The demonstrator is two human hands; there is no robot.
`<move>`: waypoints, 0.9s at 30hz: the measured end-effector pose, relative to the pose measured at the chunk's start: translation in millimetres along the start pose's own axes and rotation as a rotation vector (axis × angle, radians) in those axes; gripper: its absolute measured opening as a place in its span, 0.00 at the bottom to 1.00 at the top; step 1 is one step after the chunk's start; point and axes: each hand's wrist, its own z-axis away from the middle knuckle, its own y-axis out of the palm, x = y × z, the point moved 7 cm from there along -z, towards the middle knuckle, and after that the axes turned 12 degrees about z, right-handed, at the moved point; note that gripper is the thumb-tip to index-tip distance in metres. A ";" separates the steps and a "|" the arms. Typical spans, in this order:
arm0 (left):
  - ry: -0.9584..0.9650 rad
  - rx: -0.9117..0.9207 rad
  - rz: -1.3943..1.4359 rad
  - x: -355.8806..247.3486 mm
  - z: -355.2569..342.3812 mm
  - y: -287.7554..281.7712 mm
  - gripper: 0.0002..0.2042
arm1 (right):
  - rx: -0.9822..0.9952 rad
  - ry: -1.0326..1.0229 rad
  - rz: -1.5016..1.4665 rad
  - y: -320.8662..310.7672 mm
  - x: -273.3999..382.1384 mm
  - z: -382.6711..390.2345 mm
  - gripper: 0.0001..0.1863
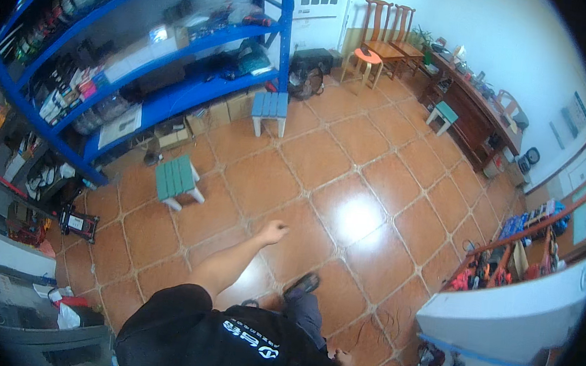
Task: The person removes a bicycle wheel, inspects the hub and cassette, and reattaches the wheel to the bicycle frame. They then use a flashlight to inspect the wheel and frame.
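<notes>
My left hand (274, 232) hangs over the tiled floor (322, 165) at the end of my bare forearm, its fingers curled into a loose fist. A small dark spot shows at the fingers, and I cannot make out whether it is an object. Down by my right side, my right hand (343, 358) is small and partly hidden; how its fingers lie is unclear. Neither hand touches any furniture. The nearest piece to my left hand is a green slatted stool (176, 178) with white legs, to its left. One dark shoe (302, 286) shows below me on the tiles.
A blue metal shelf (286, 34) full of goods fills the left. Before it stands a blue stool (270, 105). Far right are a wooden desk (459, 120), a small green stool (443, 113) and an orange round stool (366, 56). A white counter (496, 316) stands near right.
</notes>
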 end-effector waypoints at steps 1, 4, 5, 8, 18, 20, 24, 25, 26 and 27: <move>0.064 0.024 -0.038 -43.0 -44.2 8.4 0.17 | -0.006 0.002 0.011 -15.7 40.3 -12.1 0.25; 0.041 0.029 0.065 -92.5 -158.7 36.3 0.19 | 0.029 -0.105 -0.014 -52.3 159.4 -106.7 0.18; 0.043 0.010 0.106 -103.7 -193.4 36.1 0.19 | 0.031 -0.123 -0.050 -64.0 195.9 -130.0 0.16; -0.028 -0.068 0.122 -52.1 -218.2 48.5 0.20 | 0.000 -0.291 -0.107 -153.7 390.7 -217.9 0.12; -0.724 -0.360 -0.340 145.3 -306.8 -16.9 0.20 | -0.261 -0.941 0.031 -361.3 960.8 -327.8 0.16; -0.660 -0.404 -0.318 123.4 -411.4 -39.9 0.19 | -0.159 -0.812 -0.027 -354.9 1026.0 -362.5 0.15; -0.791 -0.243 -0.028 -31.4 -703.1 12.2 0.15 | -0.133 -0.487 0.137 -431.1 988.7 -394.8 0.13; -0.723 -0.286 -0.008 -61.7 -774.6 2.2 0.14 | -0.187 -0.436 0.271 -426.6 1000.2 -404.7 0.12; -0.529 -0.305 0.039 -77.7 -843.4 -33.7 0.13 | -0.111 -0.346 0.199 -405.2 1025.0 -414.1 0.13; -0.316 -0.319 0.090 -100.5 -909.7 -78.4 0.13 | -0.126 -0.395 0.218 -400.8 1061.1 -427.0 0.13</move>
